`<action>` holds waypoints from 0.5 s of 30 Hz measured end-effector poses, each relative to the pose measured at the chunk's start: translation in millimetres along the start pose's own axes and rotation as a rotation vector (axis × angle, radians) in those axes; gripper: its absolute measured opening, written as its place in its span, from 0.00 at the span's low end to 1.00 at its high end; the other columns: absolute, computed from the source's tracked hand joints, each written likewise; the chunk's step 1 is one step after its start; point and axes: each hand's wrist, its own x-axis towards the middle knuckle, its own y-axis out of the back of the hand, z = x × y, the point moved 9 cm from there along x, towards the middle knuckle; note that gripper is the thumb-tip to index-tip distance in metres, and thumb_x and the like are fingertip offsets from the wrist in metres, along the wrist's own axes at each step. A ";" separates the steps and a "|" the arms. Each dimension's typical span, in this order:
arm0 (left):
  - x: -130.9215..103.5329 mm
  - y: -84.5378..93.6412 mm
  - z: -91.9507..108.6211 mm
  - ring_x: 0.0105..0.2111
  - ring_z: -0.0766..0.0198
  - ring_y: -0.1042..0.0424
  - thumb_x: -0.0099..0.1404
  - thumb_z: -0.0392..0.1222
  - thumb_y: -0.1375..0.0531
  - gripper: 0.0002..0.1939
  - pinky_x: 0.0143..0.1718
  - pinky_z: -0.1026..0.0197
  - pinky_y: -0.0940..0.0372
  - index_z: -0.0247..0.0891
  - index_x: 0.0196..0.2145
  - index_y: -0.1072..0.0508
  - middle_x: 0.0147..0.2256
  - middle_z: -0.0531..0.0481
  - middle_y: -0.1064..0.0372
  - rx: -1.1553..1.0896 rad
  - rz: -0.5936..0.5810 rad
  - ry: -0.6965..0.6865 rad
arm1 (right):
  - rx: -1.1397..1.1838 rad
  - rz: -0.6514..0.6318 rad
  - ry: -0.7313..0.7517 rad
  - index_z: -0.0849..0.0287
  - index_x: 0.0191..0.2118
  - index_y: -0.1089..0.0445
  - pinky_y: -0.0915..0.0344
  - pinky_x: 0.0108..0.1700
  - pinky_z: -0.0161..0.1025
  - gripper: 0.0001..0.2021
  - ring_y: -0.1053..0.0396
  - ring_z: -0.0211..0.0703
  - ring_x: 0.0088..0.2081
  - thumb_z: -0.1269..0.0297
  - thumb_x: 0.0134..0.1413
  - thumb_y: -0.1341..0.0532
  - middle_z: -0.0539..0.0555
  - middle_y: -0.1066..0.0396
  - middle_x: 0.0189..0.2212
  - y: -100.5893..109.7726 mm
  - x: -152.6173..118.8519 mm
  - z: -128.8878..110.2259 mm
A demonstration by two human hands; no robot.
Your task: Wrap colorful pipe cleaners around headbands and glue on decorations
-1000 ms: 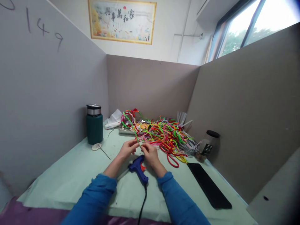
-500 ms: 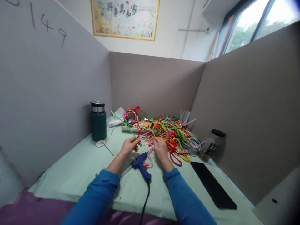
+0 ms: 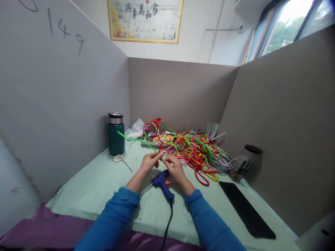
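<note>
A long twisted green pipe cleaner slants up and left from my left hand, whose thumb and fingers pinch it near its lower end. Close beside, almost touching, my right hand is closed in a pinch at that same lower end; a bit of green shows between the fingertips. Just below both hands lies a blue hot glue gun with a red trigger, a clear glue stick in its back and a black cord running towards me. Behind the hands spreads a tangled heap of coloured pipe cleaners.
A dark green flask stands at left, by a white disc with a thin rod. A metal tray holds small pieces. Red-handled scissors, a black slab and a tilted jar are right. Grey partitions enclose the table.
My right hand has come left to meet my left hand. The pink strand that hung below it no longer shows. The green pipe cleaner lies at a flatter slant, and the view has shifted slightly.
</note>
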 end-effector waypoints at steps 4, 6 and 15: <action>-4.5 2.8 9.2 0.17 0.68 0.37 0.61 0.59 0.45 0.25 0.23 0.66 0.42 0.34 0.23 0.25 0.15 0.53 0.36 0.382 0.041 -0.097 | -0.091 0.076 -0.071 0.58 0.30 0.29 0.39 0.37 0.37 0.07 0.34 0.41 0.32 0.66 0.57 0.43 0.52 0.29 0.30 11.5 -1.8 9.8; -11.2 1.4 26.6 0.23 0.67 0.33 0.63 0.54 0.44 0.20 0.28 0.66 0.39 0.35 0.26 0.23 0.21 0.50 0.30 0.531 0.088 -0.275 | -0.148 0.101 -0.105 0.58 0.30 0.29 0.40 0.37 0.37 0.07 0.33 0.41 0.31 0.67 0.56 0.43 0.52 0.29 0.30 16.5 -2.9 15.5; -32.2 -26.6 47.8 0.36 0.64 0.29 0.68 0.39 0.49 0.15 0.35 0.64 0.37 0.44 0.46 0.25 0.41 0.47 0.28 1.078 0.103 -0.600 | -0.251 0.100 -0.073 0.58 0.32 0.29 0.41 0.40 0.39 0.06 0.33 0.43 0.34 0.67 0.56 0.43 0.53 0.28 0.33 12.3 -5.2 12.5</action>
